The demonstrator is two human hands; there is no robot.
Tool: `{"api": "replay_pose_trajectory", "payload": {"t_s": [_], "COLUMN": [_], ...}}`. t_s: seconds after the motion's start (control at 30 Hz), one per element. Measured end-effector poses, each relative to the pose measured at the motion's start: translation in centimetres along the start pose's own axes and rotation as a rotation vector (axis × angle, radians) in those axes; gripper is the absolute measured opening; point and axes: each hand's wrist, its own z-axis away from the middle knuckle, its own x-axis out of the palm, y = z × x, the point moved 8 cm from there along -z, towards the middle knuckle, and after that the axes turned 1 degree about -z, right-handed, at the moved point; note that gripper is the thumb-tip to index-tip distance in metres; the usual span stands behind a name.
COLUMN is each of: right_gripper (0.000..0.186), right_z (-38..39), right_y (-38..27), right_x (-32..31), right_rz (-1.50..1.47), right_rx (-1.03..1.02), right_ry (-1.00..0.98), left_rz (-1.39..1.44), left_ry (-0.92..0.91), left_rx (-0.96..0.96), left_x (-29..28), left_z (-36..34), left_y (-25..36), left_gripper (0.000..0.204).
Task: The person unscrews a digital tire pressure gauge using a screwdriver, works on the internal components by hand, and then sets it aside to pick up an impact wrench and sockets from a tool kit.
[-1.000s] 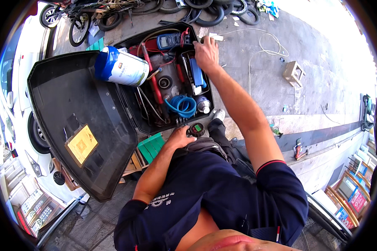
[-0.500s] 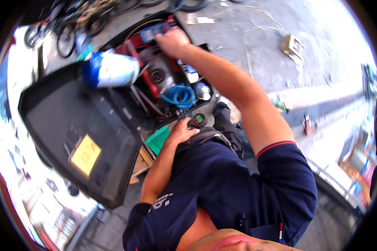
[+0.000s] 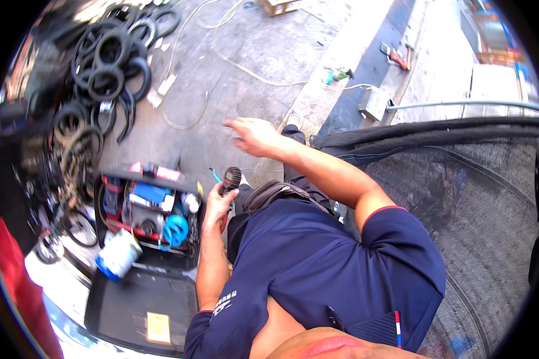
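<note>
My left hand (image 3: 217, 206) is closed around a digital gauge (image 3: 232, 179), black and ridged at the rim, with a small lit display. The gauge points up and away from my body. My right hand (image 3: 254, 136) reaches out over the ground beyond it, empty, with its fingers stretched out to the left. Left of my left hand lies an open black toolbox (image 3: 191, 248). Inside are a coiled blue hose (image 3: 175, 231), a blue case (image 3: 151, 192) and red-handled tools. A blue and white tub (image 3: 118, 255) sits at the toolbox's edge.
Several black tyres (image 3: 106, 82) are heaped at the far left, with bicycles (image 3: 81, 227) below them. A pale hose (image 3: 245, 70) snakes over the ground. An orange tool (image 3: 399, 58) lies far right, near a grey box (image 3: 374, 103). Dark netting (image 3: 455, 197) stretches at my right.
My right hand has left the toolbox and is now out over the ground, empty. My left hand still holds the gauge, raised higher. The view has swung right.
</note>
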Motion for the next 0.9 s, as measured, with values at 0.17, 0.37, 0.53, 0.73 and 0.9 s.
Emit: {"api": "replay_pose_trajectory", "payload": {"t_s": [0.17, 0.37, 0.53, 0.73, 0.9], "right_gripper": [0.044, 0.047, 0.048, 0.046, 0.046], "right_z": [13.4, 26.3, 26.5, 23.5, 23.5], "right_y": [25.0, 38.4, 43.5, 52.8, 62.2], "right_x": [-9.6, -25.7, -35.5, -43.5, -52.6], "right_rz": [0.206, 0.145, -0.143, -0.408, -0.447], "right_rx": [0.487, 0.755, 0.883, 0.948, 1.099], "right_ry": [-0.280, 0.096, 0.369, 0.543, 0.661], "left_rz": [0.217, 0.493, 0.379, 0.266, 0.190], "left_ry": [0.139, -0.055, -0.278, -0.426, -0.408], "left_rx": [-0.066, -0.061, 0.055, 0.141, 0.099], "left_x": [8.0, 24.2, 38.9, 56.8, 68.0], "left_z": [-10.6, -23.8, -29.7, -37.7, -47.5], "left_y": [12.3, 31.0, 47.2, 61.4, 69.8], "left_gripper": [0.038, 0.018, 0.020, 0.016, 0.015]}}
